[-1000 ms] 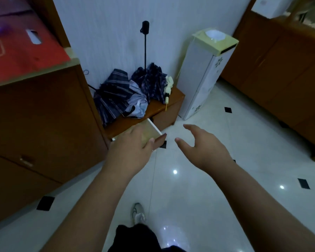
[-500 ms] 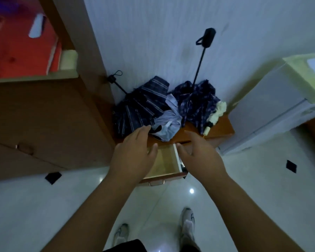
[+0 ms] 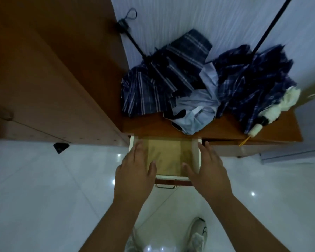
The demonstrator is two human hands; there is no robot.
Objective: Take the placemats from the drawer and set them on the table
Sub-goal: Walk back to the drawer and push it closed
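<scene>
Reaching down over the open drawer [image 3: 197, 157], left hand [image 3: 135, 171] above its left wall, right hand [image 3: 207, 170] above its right, all fingers straight and spread, gripping nothing; impossible to say whether touching the rim yet. Spotting the tan placemats [image 3: 165, 157] flat on the drawer floor, right between the two hands, not yet lifted. Looks like a snug fit in there, so could easily fumble a thin edge lying flush on the bottom, or catch a corner on the white walls coming up. Could take only the top mat too, count impossible to tell. Also worth watching: umbrellas [image 3: 153, 84] heaped on the cabinet top [image 3: 149, 127] just behind, close enough to be dragged down by a careless upward swing.
</scene>
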